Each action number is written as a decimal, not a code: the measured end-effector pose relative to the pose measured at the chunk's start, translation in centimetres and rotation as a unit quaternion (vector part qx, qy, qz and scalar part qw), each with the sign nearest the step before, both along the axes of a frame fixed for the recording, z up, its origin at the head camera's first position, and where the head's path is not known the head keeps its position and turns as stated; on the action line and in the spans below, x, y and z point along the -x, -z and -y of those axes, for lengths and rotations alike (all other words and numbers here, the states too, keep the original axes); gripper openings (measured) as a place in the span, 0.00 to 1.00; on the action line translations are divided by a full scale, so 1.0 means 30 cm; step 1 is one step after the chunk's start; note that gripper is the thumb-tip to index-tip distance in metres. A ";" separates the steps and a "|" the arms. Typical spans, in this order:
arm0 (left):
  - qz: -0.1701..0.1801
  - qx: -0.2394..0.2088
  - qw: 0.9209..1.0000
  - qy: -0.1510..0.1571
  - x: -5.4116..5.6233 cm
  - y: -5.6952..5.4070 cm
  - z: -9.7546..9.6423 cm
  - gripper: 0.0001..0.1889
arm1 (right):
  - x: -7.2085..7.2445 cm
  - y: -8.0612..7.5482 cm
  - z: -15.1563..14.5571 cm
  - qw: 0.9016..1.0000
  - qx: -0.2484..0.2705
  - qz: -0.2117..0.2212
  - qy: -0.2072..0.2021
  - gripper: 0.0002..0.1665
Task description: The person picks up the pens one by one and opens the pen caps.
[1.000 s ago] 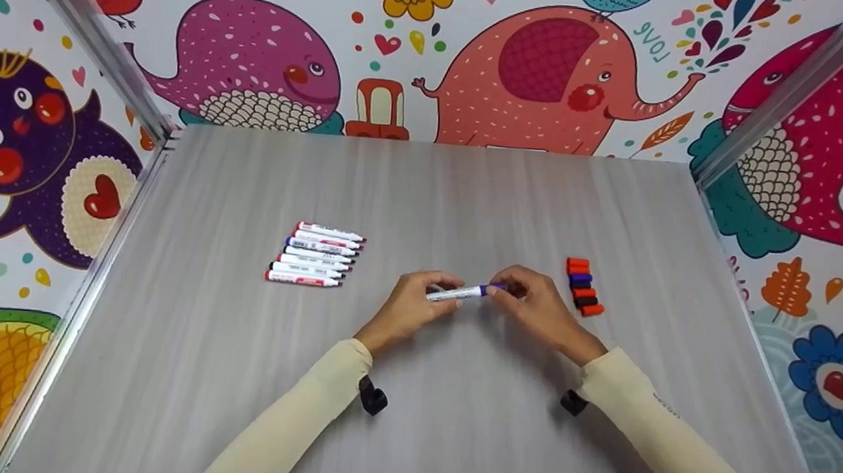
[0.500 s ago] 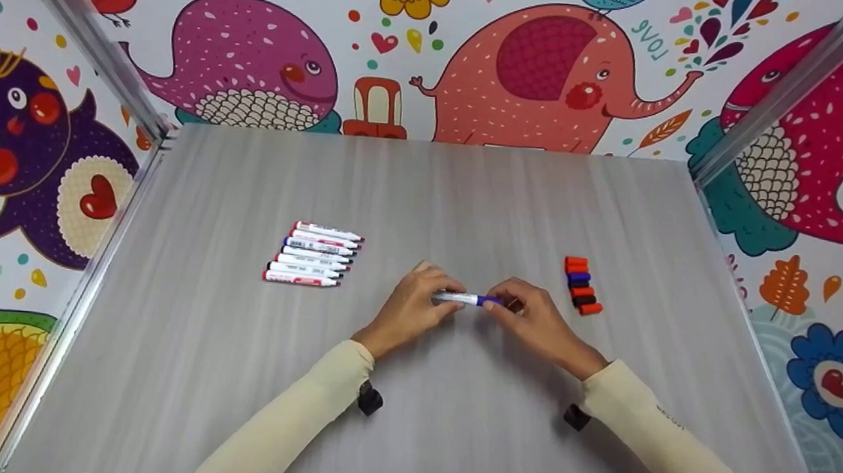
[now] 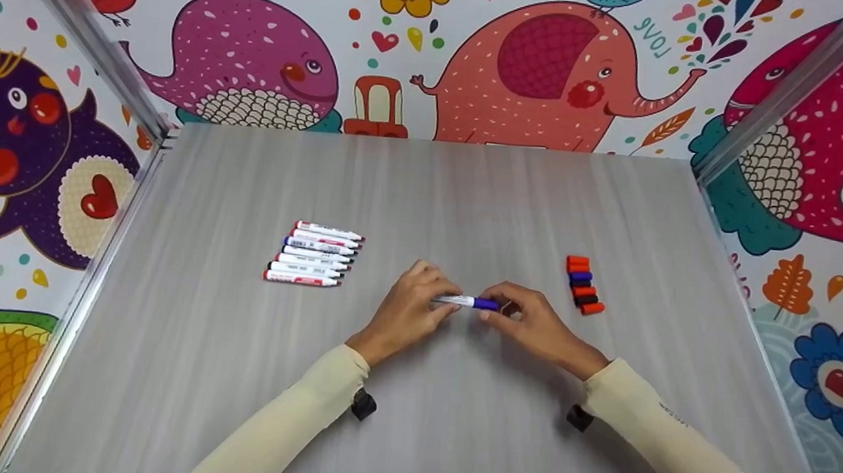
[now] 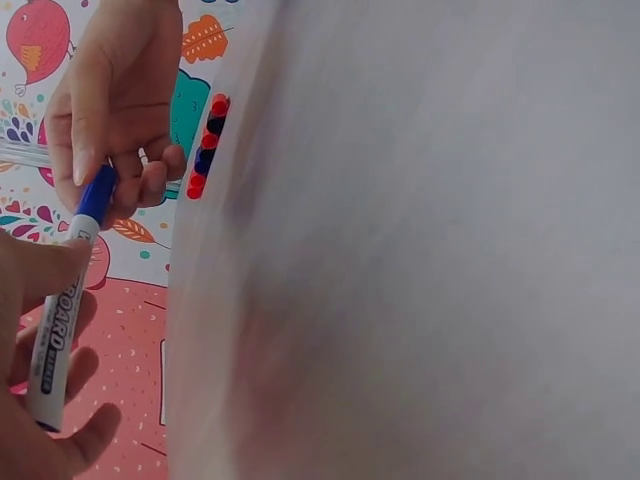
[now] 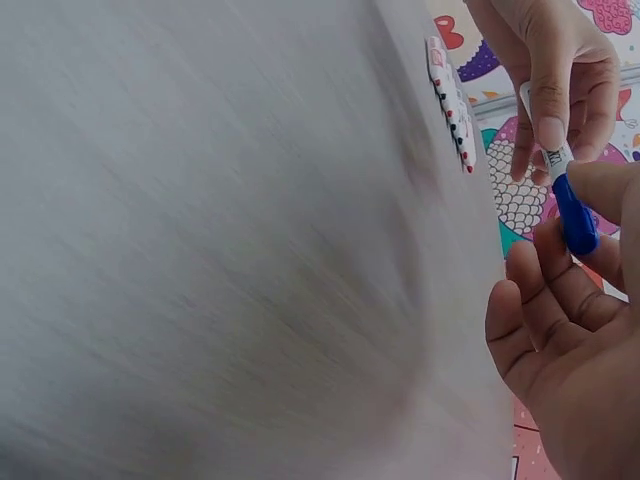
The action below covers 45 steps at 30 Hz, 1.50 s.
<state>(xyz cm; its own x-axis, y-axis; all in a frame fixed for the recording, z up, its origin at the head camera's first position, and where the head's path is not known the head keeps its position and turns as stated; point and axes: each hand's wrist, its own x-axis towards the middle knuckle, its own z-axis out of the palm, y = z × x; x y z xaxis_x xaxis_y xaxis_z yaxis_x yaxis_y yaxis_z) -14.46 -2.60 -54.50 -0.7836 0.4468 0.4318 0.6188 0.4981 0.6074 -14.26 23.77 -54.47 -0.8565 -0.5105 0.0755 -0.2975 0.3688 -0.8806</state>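
Observation:
My left hand grips a white whiteboard marker by its barrel, thumb on one side and fingers behind. "BOARD MARKER" lettering shows on it in the left wrist view. A blue cap sits on the marker's right end. At that cap my right hand has its thumb and index finger, with the other fingers loosely bent in the right wrist view. The marker lies nearly level between both hands, above the table.
Left of the hands, several white markers without caps lie in a row, tips to the right. A column of several loose orange-red, blue and black caps lies beyond the right hand. Printed walls border the table's back and sides.
The marker has turned from slanting to almost level and dropped slightly in view. More of the blue cap shows as the right fingers have eased back along it. The rows remain unmoved.

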 end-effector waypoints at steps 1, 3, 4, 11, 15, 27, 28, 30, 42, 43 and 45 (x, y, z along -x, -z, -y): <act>-0.006 0.003 1.000 -0.001 -0.002 0.000 -0.001 0.06 | 0.000 -0.001 0.001 1.000 -0.001 0.002 -0.002 0.09; -0.018 0.007 1.000 -0.002 -0.006 0.000 -0.002 0.06 | 0.000 -0.004 0.003 1.000 -0.003 0.004 -0.007 0.09; -0.025 0.009 1.000 -0.003 -0.008 0.001 -0.004 0.06 | 0.001 -0.005 0.004 1.000 -0.003 0.005 -0.009 0.10; -0.073 0.017 0.997 0.004 -0.016 0.008 -0.011 0.06 | 0.001 -0.008 0.009 1.000 0.001 -0.001 -0.020 0.10; -0.086 0.008 0.996 0.006 -0.019 0.011 -0.010 0.06 | 0.003 -0.008 0.014 1.000 0.007 -0.005 -0.023 0.08; -0.105 0.001 0.994 -0.008 -0.029 0.014 -0.009 0.06 | 0.008 -0.028 0.025 1.000 0.004 0.004 -0.019 0.09; -0.105 0.001 0.994 -0.008 -0.029 0.013 -0.008 0.06 | 0.009 -0.030 0.026 1.000 0.004 0.006 -0.019 0.09; -0.104 0.000 0.995 -0.007 -0.030 0.013 -0.008 0.06 | 0.011 -0.032 0.027 1.000 0.005 0.010 -0.020 0.09; -0.110 -0.011 0.994 -0.018 -0.039 0.013 -0.011 0.06 | 0.028 -0.033 0.026 0.999 0.019 -0.021 -0.041 0.09; -0.110 -0.012 0.994 -0.020 -0.039 0.013 -0.012 0.06 | 0.028 -0.033 0.026 0.999 0.019 -0.026 -0.043 0.09; -0.109 -0.015 0.994 -0.022 -0.041 0.013 -0.014 0.06 | 0.028 -0.035 0.025 0.998 0.021 -0.029 -0.046 0.10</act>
<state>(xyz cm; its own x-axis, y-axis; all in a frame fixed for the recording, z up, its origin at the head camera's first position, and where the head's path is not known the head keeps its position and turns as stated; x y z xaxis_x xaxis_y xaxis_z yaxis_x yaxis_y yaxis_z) -13.24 -2.18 -54.89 -0.6879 0.3980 0.6069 0.7157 0.5109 0.4762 -15.10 23.01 -53.41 -0.7993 -0.5826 0.1469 -0.3801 0.3009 -0.8746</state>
